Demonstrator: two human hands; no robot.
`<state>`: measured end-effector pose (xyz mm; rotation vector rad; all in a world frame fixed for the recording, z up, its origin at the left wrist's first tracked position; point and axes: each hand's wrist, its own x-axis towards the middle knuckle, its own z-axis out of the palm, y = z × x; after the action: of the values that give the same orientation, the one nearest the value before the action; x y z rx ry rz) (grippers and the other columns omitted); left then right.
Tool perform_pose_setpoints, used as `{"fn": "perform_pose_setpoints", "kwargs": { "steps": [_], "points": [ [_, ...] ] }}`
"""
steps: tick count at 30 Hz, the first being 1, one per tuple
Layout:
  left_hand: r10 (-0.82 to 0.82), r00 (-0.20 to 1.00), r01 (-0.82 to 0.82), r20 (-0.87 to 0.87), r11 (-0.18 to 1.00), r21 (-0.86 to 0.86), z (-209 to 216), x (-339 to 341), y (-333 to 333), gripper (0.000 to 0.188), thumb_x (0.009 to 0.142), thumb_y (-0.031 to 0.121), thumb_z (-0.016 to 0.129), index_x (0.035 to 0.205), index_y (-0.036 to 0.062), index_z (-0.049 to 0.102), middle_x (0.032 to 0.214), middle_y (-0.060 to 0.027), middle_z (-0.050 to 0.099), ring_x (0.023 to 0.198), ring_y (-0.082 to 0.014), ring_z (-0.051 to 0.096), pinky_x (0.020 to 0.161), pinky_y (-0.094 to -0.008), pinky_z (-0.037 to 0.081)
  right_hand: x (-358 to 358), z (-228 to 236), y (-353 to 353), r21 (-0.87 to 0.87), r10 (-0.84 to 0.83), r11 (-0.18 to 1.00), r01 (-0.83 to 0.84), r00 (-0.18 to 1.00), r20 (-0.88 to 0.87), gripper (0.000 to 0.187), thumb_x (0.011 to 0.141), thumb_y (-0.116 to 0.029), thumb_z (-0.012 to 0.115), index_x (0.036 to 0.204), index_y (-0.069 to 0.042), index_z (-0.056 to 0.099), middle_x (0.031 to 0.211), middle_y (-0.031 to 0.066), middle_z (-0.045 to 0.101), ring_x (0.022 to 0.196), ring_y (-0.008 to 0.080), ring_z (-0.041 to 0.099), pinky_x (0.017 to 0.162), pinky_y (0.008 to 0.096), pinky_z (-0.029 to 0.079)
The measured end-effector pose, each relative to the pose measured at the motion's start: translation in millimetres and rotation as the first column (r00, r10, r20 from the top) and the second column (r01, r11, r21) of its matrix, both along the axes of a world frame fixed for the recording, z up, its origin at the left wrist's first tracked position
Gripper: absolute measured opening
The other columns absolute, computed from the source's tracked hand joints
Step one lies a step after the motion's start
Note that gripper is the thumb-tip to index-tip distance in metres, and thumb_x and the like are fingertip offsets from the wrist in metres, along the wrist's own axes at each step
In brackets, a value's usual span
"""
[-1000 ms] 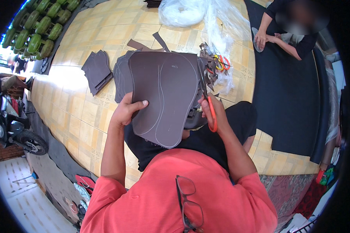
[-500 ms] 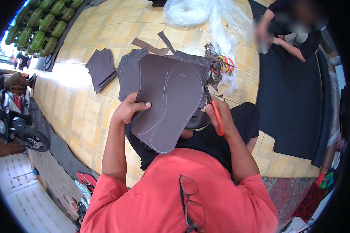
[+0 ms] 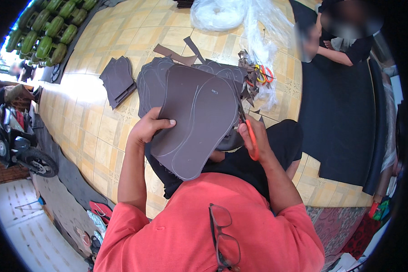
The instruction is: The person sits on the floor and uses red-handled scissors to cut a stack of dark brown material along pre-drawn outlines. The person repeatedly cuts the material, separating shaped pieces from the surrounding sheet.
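A dark brown sheet [image 3: 192, 115] with shoe-sole outlines drawn on it is raised over my lap. My left hand [image 3: 148, 126] grips its left edge, thumb on top and the other fingers hidden beneath. In my right hand [image 3: 255, 138] are orange-handled scissors [image 3: 254, 144], fingers wrapped round the handles. The dark blades lie along the sheet's right edge, beside the outline's curve; whether they are parted is hard to see. Behind the sheet lies a pile of marked brown pieces [image 3: 150, 86]. Left of that, a smaller stack of brown pieces [image 3: 118, 78] rests on the tiles.
Brown offcuts [image 3: 248, 88] and more scissors [image 3: 264, 74] lie beyond my right hand, next to clear plastic wrap [image 3: 258, 36]. A black sheet roll [image 3: 335, 122] covers the floor at right, where another person [image 3: 342, 52] sits. A motorcycle [image 3: 22, 145] stands at left.
The sheet has turned and shifted slightly, its lower end moving left. My right hand and the scissors have moved only a little. The other person's arms have shifted.
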<state>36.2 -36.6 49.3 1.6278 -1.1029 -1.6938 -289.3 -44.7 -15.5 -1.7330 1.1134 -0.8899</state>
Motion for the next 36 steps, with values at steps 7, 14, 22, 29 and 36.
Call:
{"fn": "perform_pose_setpoints", "kwargs": {
  "steps": [7, 14, 22, 29, 36],
  "points": [
    [-0.081, 0.997, 0.081, 0.02, 0.997, 0.02, -15.4, 14.8, -2.2, 0.04, 0.076, 0.013, 0.073, 0.112, -0.0043, 0.066, 0.1, -0.0058, 0.068, 0.095, -0.0147, 0.059, 0.089, -0.0266, 0.044, -3.9, -1.6, 5.8, 0.145, 0.027, 0.989, -0.03, 0.999, 0.026, 0.039, 0.098, -0.033, 0.054, 0.078, -0.001, 0.046, 0.059, 0.0141, 0.044, 0.055, 0.0234, 0.041, 0.056, 0.0375, 0.039],
    [-0.05, 0.997, 0.047, 0.058, 0.997, 0.063, -29.6, 14.5, 1.9, 0.048, 0.073, 0.015, 0.076, 0.115, -0.0044, 0.065, 0.102, -0.0089, 0.068, 0.099, -0.0178, 0.059, 0.092, -0.0278, 0.044, -8.6, 5.3, 4.3, 0.155, 0.047, 0.987, -0.046, 0.999, -0.003, 0.04, 0.098, -0.033, 0.055, 0.078, 0.001, 0.049, 0.061, 0.0139, 0.044, 0.059, 0.0196, 0.044, 0.058, 0.0373, 0.039],
    [0.002, 0.997, 0.004, -0.083, 0.998, 0.069, -37.2, 23.8, -7.9, 0.064, 0.075, 0.014, 0.074, 0.132, -0.0046, 0.052, 0.118, -0.0118, 0.063, 0.106, -0.0214, 0.059, 0.098, -0.0297, 0.042, -38.0, -50.1, 8.5, 0.451, -0.078, 0.892, 0.005, 0.986, 0.145, 0.045, 0.1, -0.043, 0.046, 0.084, -0.002, 0.057, 0.057, 0.0014, 0.049, 0.041, 0.0095, 0.048, 0.038, 0.0263, 0.041],
    [0.201, 0.978, -0.201, -0.053, 0.98, 0.014, -59.4, 91.4, -52.7, 0.075, 0.081, 0.021, 0.074, 0.142, -0.0028, 0.038, 0.123, -0.0148, 0.059, 0.11, -0.0245, 0.06, 0.098, -0.034, 0.047, -46.7, -76.3, 16.1, 0.623, -0.302, 0.761, 0.179, 0.949, 0.096, 0.052, 0.098, -0.051, 0.05, 0.086, 0.0, 0.057, 0.056, 0.0017, 0.046, 0.041, 0.0101, 0.046, 0.037, 0.026, 0.041],
    [0.401, 0.393, -0.016, 0.828, 0.903, -0.429, -152.0, 123.4, -80.6, 0.057, 0.081, 0.034, 0.075, 0.119, -0.0054, 0.056, 0.11, -0.0287, 0.063, 0.102, -0.0422, 0.062, 0.091, -0.0452, 0.049, -32.2, -77.6, 5.0, 0.662, -0.317, 0.719, 0.214, 0.948, 0.037, 0.047, 0.095, -0.047, 0.056, 0.083, -0.002, 0.057, 0.057, 0.0018, 0.047, 0.041, 0.0102, 0.047, 0.037, 0.0256, 0.042]
  ]
}}
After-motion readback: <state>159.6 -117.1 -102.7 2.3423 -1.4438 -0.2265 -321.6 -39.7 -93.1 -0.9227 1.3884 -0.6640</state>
